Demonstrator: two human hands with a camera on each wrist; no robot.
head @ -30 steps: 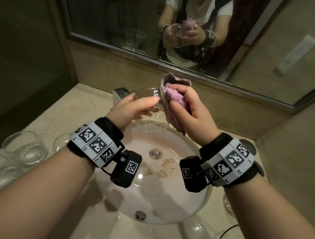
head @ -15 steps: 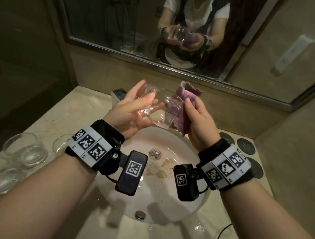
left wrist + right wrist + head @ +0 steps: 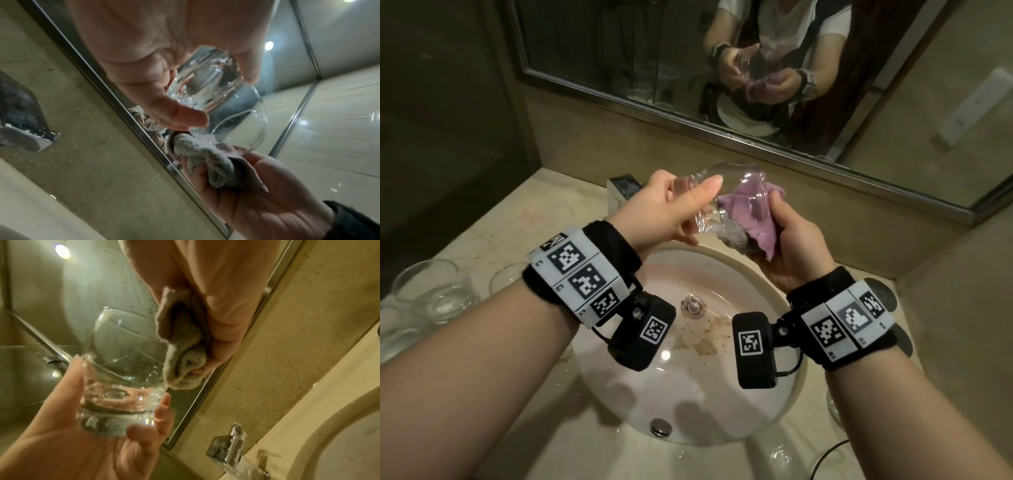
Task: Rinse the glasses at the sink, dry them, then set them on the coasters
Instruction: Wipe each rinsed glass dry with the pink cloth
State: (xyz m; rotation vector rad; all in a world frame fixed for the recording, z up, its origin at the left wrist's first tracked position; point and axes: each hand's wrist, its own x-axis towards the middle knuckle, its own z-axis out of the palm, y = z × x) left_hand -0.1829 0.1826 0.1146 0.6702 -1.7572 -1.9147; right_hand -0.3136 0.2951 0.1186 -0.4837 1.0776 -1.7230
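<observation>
My left hand (image 3: 698, 205) grips a clear round glass (image 3: 736, 192) by its thick base, tilted with the mouth pointing away to the right, above the sink (image 3: 688, 394). My right hand (image 3: 770, 233) holds a bunched purple cloth (image 3: 753, 226) against the glass's outer wall; part of the cloth shows through the glass. In the left wrist view the cloth (image 3: 205, 162) meets the glass (image 3: 216, 91) near its rim. In the right wrist view the cloth (image 3: 185, 353) touches the lower side of the glass (image 3: 123, 361). Dark round coasters (image 3: 876, 291) lie on the counter right of the basin, mostly hidden by my right wrist.
Several more glasses (image 3: 434, 291) stand on the counter at the left. Another glass (image 3: 832, 407) is at the basin's lower right. A square chrome tap (image 3: 623, 192) sits behind the basin, with a mirror (image 3: 619, 51) above. A wall closes in on the right.
My left hand has tipped the glass over from near upright, mouth now away to the right. The cloth has moved from the rim down onto the glass's side.
</observation>
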